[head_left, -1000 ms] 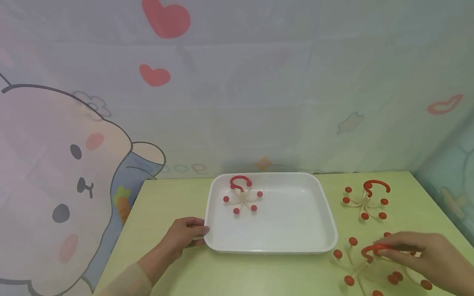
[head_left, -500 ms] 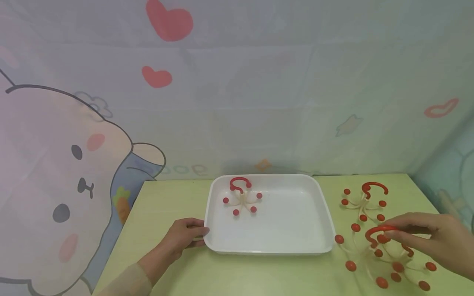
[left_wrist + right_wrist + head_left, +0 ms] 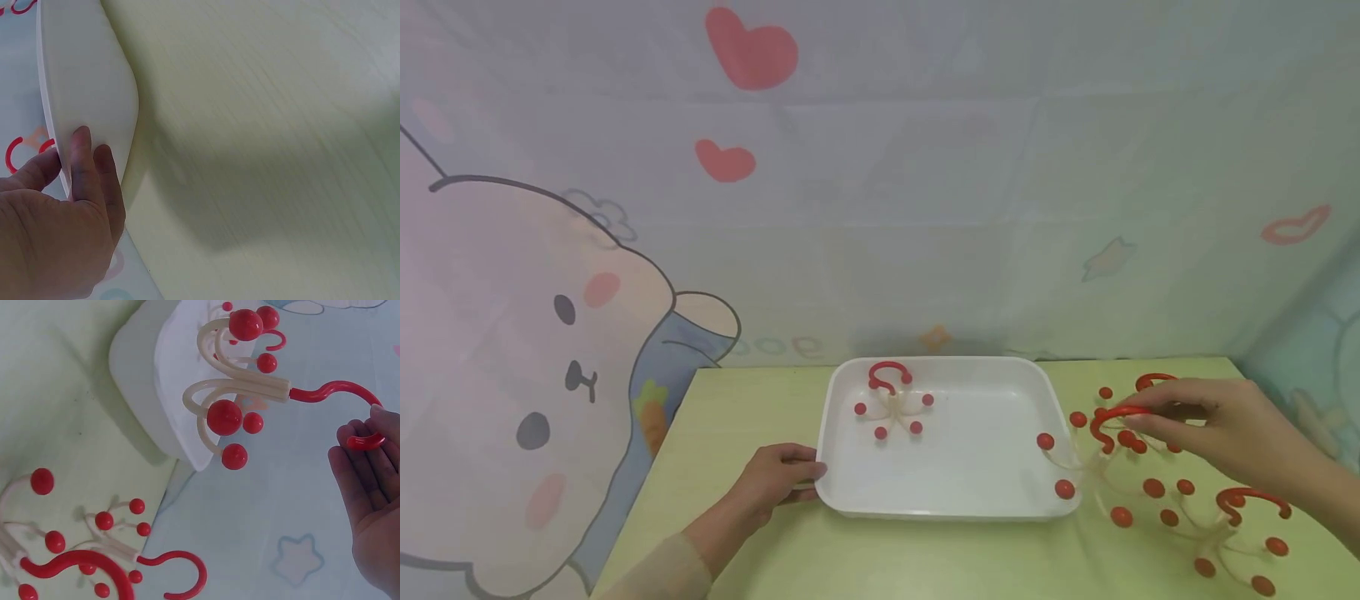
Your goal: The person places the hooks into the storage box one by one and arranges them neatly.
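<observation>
You have one printed backdrop (image 3: 925,208) filling the upper frame, and one pale green table (image 3: 925,558) across the bottom. One printed bear (image 3: 572,417) covers the left side of the backdrop. One white tray (image 3: 985,467) sits at lower centre.

Your two hands come next. Your left hand (image 3: 778,479), lower centre-left, grips the tray's left edge, thumb at the rim and fingers against the outer wall. Your right hand (image 3: 1217,417), at lower right, pinches the curved red handle of one prong tool (image 3: 1103,454), which hangs across the tray's lower right corner in the head view.

You can count three more like it: a tray piece (image 3: 893,404) at the tray's upper left, a far piece (image 3: 1153,381) partly hidden behind your right hand, and a near piece (image 3: 1221,525) at the lower right. In the right wrist view, the held one shows six red balls (image 3: 224,417).
</observation>
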A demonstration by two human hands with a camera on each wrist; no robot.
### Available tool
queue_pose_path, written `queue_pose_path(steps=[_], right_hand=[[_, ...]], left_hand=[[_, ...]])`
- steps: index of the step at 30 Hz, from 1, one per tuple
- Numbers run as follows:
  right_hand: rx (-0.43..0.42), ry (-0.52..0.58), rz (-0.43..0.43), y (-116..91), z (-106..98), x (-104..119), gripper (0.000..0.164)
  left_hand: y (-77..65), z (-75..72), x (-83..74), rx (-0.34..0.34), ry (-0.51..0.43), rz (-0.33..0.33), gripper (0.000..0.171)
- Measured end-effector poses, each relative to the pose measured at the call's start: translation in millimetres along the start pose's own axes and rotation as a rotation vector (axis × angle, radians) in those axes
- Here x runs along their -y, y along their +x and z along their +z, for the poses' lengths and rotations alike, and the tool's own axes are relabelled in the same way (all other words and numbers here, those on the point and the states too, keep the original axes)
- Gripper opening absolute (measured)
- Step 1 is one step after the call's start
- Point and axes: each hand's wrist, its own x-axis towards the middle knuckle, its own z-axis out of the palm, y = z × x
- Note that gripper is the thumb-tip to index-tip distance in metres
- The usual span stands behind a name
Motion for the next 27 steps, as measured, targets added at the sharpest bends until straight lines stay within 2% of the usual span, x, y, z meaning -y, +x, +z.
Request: queue_pose_path(steps=[3, 17, 27], right_hand=[[0.019, -0.006, 0.028, 11, 4, 4, 0.023], [0.066, 0.023, 0.018, 58, 29, 8, 0.017], [0.131, 0.061, 0.082, 81, 47, 7, 0.018]], left_hand=[[0.7, -0.1, 0.8, -0.001, -0.005, 0.004, 0.029], [0.6, 0.0, 1.0, -0.005, -0.003, 0.001, 0.028], [-1.1, -0.6, -0.4, 0.003, -0.016, 0.004, 0.030]])
